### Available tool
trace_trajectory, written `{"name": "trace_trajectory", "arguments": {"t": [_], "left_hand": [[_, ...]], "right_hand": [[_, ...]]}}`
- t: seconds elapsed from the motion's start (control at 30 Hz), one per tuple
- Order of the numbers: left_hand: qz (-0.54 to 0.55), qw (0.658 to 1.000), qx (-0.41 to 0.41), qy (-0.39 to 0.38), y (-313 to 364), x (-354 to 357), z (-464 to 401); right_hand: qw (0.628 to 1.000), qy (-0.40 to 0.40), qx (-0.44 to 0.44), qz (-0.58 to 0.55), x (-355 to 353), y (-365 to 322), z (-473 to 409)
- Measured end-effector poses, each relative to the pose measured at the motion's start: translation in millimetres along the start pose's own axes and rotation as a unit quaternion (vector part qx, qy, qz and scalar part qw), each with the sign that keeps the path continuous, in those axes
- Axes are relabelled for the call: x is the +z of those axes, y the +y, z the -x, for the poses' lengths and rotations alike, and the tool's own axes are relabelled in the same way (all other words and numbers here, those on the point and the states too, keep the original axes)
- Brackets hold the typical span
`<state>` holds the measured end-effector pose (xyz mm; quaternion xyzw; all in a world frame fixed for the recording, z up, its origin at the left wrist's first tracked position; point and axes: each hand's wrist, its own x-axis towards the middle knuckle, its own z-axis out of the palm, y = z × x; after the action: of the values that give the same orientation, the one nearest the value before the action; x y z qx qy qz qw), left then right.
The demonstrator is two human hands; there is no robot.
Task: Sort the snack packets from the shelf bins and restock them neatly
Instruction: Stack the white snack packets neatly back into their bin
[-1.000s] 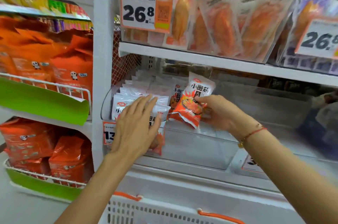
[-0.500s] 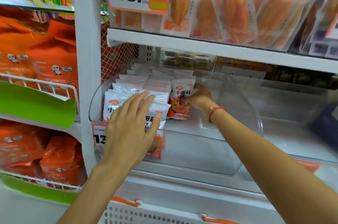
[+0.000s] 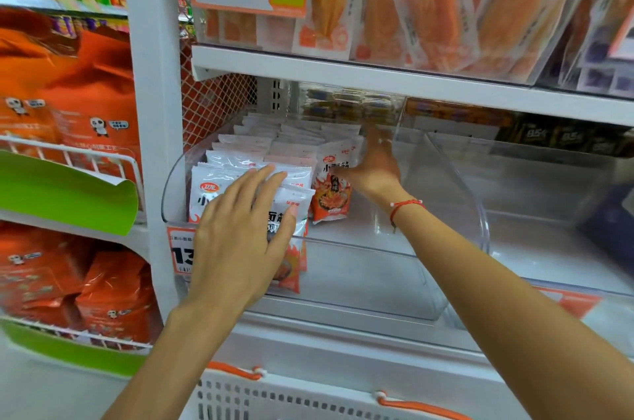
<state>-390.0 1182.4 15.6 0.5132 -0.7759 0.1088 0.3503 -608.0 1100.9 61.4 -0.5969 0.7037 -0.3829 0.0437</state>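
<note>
- Standing at the far left, orange bags [image 3: 85, 103] fill wire racks beside the white upright; they belong to another display and play no part here.
- Pressing flat on the front of the left row, the left hand [image 3: 240, 234] lies with fingers straight and spread, gripping nothing; this looks like bracing, so the upright front packets [image 3: 212, 186] do not tip forward over the low front lip while the other hand works.
- Sitting in a clear plastic bin [image 3: 360, 282] on the middle shelf, the snack packets stand on edge in close rows running to the back, filling only the bin's left part; the right part holds none.
- Each packet is white at the top with a red oval logo and dark characters, turning to orange-red flames and a food picture at the bottom, with crimped seams.
- Reaching deeper in, the right hand [image 3: 374, 165], a red string at its wrist, holds the top right edge of the single packet [image 3: 331, 189] that stands just right of the rows; its fingers are blurred, so the exact grip cannot be told. Judging by the pose, it is being set upright to begin a new row.
</note>
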Motion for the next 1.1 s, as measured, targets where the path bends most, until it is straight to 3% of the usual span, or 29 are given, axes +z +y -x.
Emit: {"name": "trace_trajectory", "arguments": {"t": [0.1, 0.27, 0.53, 0.7, 0.87, 1.1], "left_hand": [[0.001, 1.0, 0.0, -0.002, -0.3, -0.3, 0.3], [0.006, 1.0, -0.003, -0.007, -0.3, -0.2, -0.1], [0.02, 1.0, -0.003, -0.004, -1.0, 0.4, 0.8], [0.024, 1.0, 0.003, 0.002, -1.1, -0.8, 0.7], [0.065, 0.998, 0.004, 0.0, -2.0, -4.6, 0.9], [0.09, 0.986, 0.102, 0.094, 19.1, -39.5, 49.7]], "right_hand": [[0.992, -0.024, -0.075, 0.094, 0.3, -1.1, 4.5], [0.995, 0.035, -0.059, 0.072, -5.8, 2.0, 3.7], [0.995, -0.024, -0.06, 0.072, 6.4, -4.3, -3.2], [0.984, -0.074, -0.077, 0.143, -11.8, -1.7, 3.6], [0.971, -0.051, -0.161, 0.166, -59.6, -15.6, 51.4], [0.914, -0.197, -0.281, 0.217, -96.6, -12.7, 183.1]]}}
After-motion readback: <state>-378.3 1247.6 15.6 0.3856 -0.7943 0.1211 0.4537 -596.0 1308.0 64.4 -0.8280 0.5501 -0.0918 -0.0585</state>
